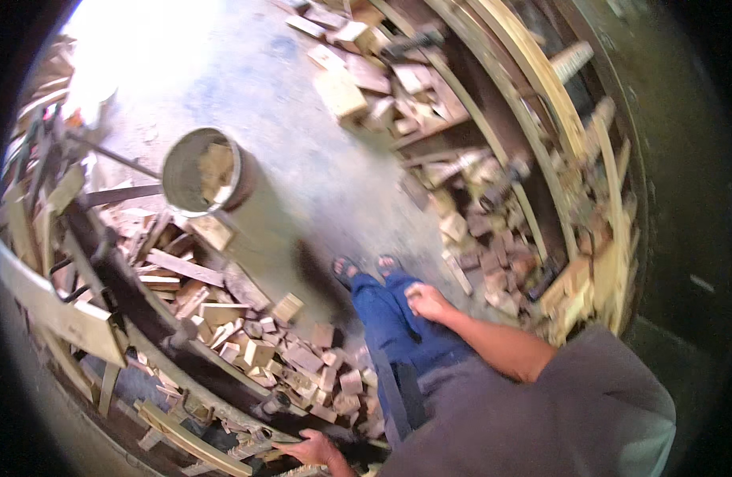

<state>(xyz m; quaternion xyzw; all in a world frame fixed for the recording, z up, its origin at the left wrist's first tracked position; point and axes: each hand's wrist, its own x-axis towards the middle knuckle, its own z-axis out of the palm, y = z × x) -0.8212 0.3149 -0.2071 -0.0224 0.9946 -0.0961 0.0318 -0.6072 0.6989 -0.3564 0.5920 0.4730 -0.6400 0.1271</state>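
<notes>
My right hand point(428, 303) hangs over my blue trousers point(398, 342), its fingers loosely curled in, with nothing showing in them. At the lower edge, my left hand point(312, 448) reaches toward the end of a long dark rack rail point(215, 374). The fingers of that hand are stretched out, the thumb apart from them. Whether they touch the rail is hard to make out. Beside the left hand lies a heap of small wooden offcuts point(302, 362), pale and brownish blocks piled on the floor along the rack.
A round metal bin point(243, 171) with wood pieces inside stands ahead to the left. Another pile of wood blocks point(493, 246) lines the right-hand rack point(493, 103), where long curved strips point(533, 60) rest. A pale board point(64, 306) juts out at the left. Concrete floor point(302, 151) runs between.
</notes>
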